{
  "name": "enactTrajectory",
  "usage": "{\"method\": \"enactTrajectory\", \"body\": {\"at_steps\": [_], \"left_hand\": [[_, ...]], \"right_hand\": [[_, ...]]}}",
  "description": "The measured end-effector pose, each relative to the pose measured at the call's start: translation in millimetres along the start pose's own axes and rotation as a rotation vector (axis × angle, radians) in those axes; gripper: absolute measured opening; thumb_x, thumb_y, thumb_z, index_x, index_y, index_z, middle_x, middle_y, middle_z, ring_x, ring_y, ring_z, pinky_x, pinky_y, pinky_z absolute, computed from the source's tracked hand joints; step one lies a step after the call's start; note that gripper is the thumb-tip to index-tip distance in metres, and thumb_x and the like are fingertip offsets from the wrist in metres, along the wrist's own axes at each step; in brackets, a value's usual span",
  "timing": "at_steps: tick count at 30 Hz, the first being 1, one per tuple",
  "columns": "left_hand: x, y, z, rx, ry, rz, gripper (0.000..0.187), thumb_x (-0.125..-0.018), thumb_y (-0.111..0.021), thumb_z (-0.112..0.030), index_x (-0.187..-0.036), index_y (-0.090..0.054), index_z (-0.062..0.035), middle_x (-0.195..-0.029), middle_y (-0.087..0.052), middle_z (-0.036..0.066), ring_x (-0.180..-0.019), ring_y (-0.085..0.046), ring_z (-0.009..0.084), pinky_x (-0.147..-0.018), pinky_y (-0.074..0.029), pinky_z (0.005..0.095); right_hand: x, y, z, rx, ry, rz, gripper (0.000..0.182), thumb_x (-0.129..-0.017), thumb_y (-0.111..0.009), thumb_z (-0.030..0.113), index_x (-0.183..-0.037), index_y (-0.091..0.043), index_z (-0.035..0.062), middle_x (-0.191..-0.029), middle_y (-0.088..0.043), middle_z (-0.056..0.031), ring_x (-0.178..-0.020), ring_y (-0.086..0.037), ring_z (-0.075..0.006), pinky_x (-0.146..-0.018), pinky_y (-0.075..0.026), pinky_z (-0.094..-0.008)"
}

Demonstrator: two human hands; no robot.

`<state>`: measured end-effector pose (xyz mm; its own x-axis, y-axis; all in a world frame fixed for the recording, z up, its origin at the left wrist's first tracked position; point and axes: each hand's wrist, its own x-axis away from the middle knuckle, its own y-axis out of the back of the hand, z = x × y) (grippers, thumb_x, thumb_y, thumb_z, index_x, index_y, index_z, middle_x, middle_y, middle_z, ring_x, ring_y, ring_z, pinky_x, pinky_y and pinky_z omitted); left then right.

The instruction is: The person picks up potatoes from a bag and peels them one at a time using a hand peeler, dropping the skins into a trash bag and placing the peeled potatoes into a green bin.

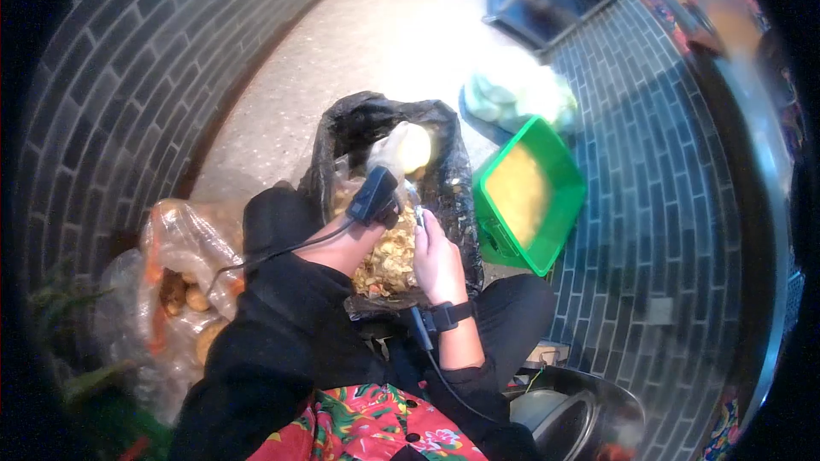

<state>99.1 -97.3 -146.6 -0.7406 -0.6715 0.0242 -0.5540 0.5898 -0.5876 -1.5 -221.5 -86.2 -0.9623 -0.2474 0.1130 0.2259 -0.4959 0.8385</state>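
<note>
My left hand (389, 152), in a whitish glove, is closed around a pale yellow peeled potato (416, 149) above a container lined with a black plastic bag (359, 107). Just below it, my right hand (440, 260) is bare and closed on a slim peeler (418, 212), whose end points toward the potato; its blade is blurred. Under both hands lies a heap of peelings (389, 260) inside the bag. Each wrist wears a black strapped device with a cable.
At right stands a green bin (534, 243) with yellowish contents. Behind it is a pale, overexposed plastic bag (512, 98). A clear bag of unpeeled potatoes (195, 297) lies at left. A metal pot (589, 418) sits at lower right, and a dark crate (547, 4) stands farther back. Brick-patterned walls flank both sides.
</note>
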Motion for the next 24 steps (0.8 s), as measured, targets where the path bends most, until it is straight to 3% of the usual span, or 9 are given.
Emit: {"method": "enactTrajectory", "body": {"at_steps": [1, 4, 6, 8, 10, 12, 14, 21, 24], "left_hand": [[-11, -2, 3, 0.169, 0.437, -0.136, 0.036, -0.089, -0.064, -0.038, -0.092, -0.069, -0.0024, -0.076, -0.067, 0.007, -0.058, -0.063, 0.0158, -0.053, -0.051, 0.0276], [-10, 6, -5, 0.245, 0.568, 0.069, 0.031, -0.094, -0.057, -0.038, -0.103, -0.061, -0.0086, -0.089, -0.066, 0.006, -0.071, -0.063, 0.0165, -0.057, -0.054, 0.0303], [-6, 6, -5, 0.27, 0.601, 0.069, 0.031, -0.093, -0.056, -0.033, -0.099, -0.068, -0.0058, -0.08, -0.068, 0.006, -0.062, -0.064, 0.0164, -0.052, -0.051, 0.0295], [-6, 10, 10, 0.084, 0.588, 0.331, 0.031, -0.093, -0.055, -0.035, -0.1, -0.067, -0.0077, -0.082, -0.068, 0.005, -0.062, -0.065, 0.0181, -0.052, -0.051, 0.0311], [4, -9, -4, 0.118, 0.872, 0.202, 0.033, -0.096, -0.051, -0.039, -0.098, -0.066, -0.0101, -0.081, -0.067, 0.003, -0.055, -0.061, 0.0196, -0.046, -0.045, 0.0329], [18, -23, -22, 0.277, 1.024, 0.21, 0.033, -0.096, -0.051, -0.04, -0.096, -0.066, -0.0109, -0.077, -0.066, 0.002, -0.052, -0.059, 0.0185, -0.043, -0.042, 0.0318], [15, -10, -3, 0.323, 0.996, 0.374, 0.033, -0.095, -0.054, -0.041, -0.091, -0.066, -0.0109, -0.072, -0.065, 0.001, -0.05, -0.057, 0.0164, -0.042, -0.042, 0.0306], [15, -3, 20, 0.131, 0.723, 0.163, 0.028, -0.088, -0.067, -0.033, -0.084, -0.067, -0.006, -0.071, -0.065, 0.004, -0.05, -0.058, 0.0147, -0.042, -0.043, 0.028], [17, 5, 15, 0.101, 0.714, 0.123, 0.028, -0.088, -0.068, -0.033, -0.084, -0.067, -0.0046, -0.072, -0.065, 0.004, -0.053, -0.059, 0.014, -0.044, -0.044, 0.0261]], "right_hand": [[0, 5, -3, -0.019, 0.013, 0.017, 0.037, -0.098, -0.048, 0.026, -0.13, -0.053, 0.007, -0.104, -0.062, -0.0293, -0.099, -0.061, -0.0441, -0.084, -0.05, -0.0466], [-6, 37, -2, -0.122, -0.029, 0.011, 0.037, -0.098, -0.05, 0.024, -0.13, -0.054, 0.0052, -0.114, -0.062, -0.0269, -0.108, -0.063, -0.0368, -0.089, -0.049, -0.0403], [-16, 61, -5, -0.135, -0.096, -0.016, 0.037, -0.098, -0.05, 0.023, -0.131, -0.054, 0.0055, -0.117, -0.062, -0.0246, -0.112, -0.062, -0.032, -0.093, -0.047, -0.0379], [-34, 62, -34, -0.081, 0.06, -0.183, 0.038, -0.098, -0.047, 0.027, -0.129, -0.054, 0.0051, -0.107, -0.063, -0.0276, -0.1, -0.062, -0.0422, -0.087, -0.049, -0.0463], [-42, 70, -34, -0.06, 0.108, -0.233, 0.04, -0.098, -0.047, 0.027, -0.129, -0.054, 0.0027, -0.109, -0.064, -0.0269, -0.101, -0.062, -0.0431, -0.089, -0.048, -0.0466], [-43, 76, -26, 0.026, -0.041, -0.034, 0.041, -0.099, -0.048, 0.028, -0.133, -0.053, 0.0067, -0.118, -0.063, -0.0236, -0.114, -0.06, -0.0343, -0.096, -0.046, -0.0392], [-38, 71, -18, 0.074, -0.056, -0.041, 0.04, -0.099, -0.047, 0.028, -0.132, -0.053, 0.0068, -0.114, -0.063, -0.0255, -0.109, -0.061, -0.0392, -0.092, -0.047, -0.0424], [-26, 46, -18, 0.21, -0.005, -0.056, 0.041, -0.099, -0.044, 0.027, -0.134, -0.048, 0.0061, -0.078, -0.064, -0.0294, -0.075, -0.064, -0.0453, -0.069, -0.05, -0.0533], [-17, 37, -18, 0.166, -0.017, -0.05, 0.037, -0.098, -0.046, 0.026, -0.128, -0.053, 0.0049, -0.082, -0.063, -0.0301, -0.078, -0.063, -0.0463, -0.069, -0.049, -0.0538]]}}
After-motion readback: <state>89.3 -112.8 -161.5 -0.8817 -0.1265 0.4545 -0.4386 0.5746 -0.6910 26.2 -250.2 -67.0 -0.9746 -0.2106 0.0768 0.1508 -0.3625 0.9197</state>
